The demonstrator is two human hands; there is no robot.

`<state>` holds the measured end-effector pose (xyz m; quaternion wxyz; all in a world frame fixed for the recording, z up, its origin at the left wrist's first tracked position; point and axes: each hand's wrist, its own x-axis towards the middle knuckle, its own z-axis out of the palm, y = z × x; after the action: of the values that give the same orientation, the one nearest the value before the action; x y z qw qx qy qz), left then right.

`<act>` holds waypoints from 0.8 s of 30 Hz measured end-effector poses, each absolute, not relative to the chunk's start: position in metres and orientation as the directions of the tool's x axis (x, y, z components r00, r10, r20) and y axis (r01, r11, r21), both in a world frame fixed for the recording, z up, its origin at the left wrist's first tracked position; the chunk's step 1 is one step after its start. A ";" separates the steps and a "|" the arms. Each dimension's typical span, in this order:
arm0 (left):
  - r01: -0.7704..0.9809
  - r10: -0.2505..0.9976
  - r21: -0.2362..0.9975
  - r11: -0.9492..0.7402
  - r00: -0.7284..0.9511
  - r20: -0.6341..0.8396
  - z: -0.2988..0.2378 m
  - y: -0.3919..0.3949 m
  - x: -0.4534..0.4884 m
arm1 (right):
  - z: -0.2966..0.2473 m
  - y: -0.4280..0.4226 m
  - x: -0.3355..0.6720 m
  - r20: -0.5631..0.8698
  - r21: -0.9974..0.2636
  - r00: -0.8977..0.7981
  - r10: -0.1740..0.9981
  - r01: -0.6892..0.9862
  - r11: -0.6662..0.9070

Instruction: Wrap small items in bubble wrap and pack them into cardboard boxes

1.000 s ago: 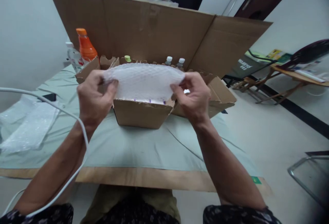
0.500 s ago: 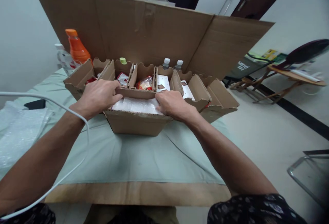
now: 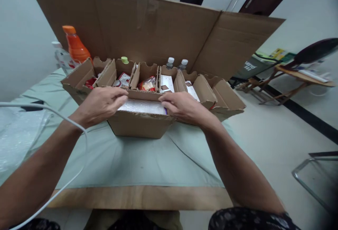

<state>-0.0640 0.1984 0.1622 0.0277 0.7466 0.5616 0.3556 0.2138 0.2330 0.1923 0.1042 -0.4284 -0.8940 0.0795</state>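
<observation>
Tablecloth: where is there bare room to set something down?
Bare cloth lies between the front box and the wooden edge, a thin dark line crossing its right part. Crowded: the far side, with other boxes; the front box's opening, flanked by left hand and right hand; the left side, with bubble wrap.

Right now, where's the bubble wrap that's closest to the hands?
In the head view, the bubble wrap is near the middle, inside the front cardboard box, between the left hand and right hand, with more open boxes behind.
</observation>
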 end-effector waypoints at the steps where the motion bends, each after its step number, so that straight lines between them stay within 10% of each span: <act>1: 0.808 0.802 0.458 -0.371 0.030 0.596 0.156 0.186 -0.069 | 0.190 0.220 0.226 0.237 -0.295 -0.540 0.807 0.752 0.590; 4: 0.756 0.708 0.592 -0.279 -0.254 0.659 0.123 0.149 -0.083 | 0.166 0.184 0.259 0.425 -0.489 -0.303 0.853 0.716 0.498; 9: 0.405 0.908 0.901 -0.159 -0.298 0.294 0.056 0.136 -0.083 | 0.098 0.168 0.261 0.285 -0.661 -0.235 0.929 0.654 0.368; 24: 0.249 0.867 0.968 0.003 -0.484 0.122 0.017 0.038 -0.070 | 0.056 0.094 0.200 0.320 -0.791 -0.157 0.934 0.498 0.355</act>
<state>-0.0700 0.0376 0.0175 0.2745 0.4276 0.6526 0.5621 0.2000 0.0936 0.0564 0.4113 -0.5022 -0.7130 0.2653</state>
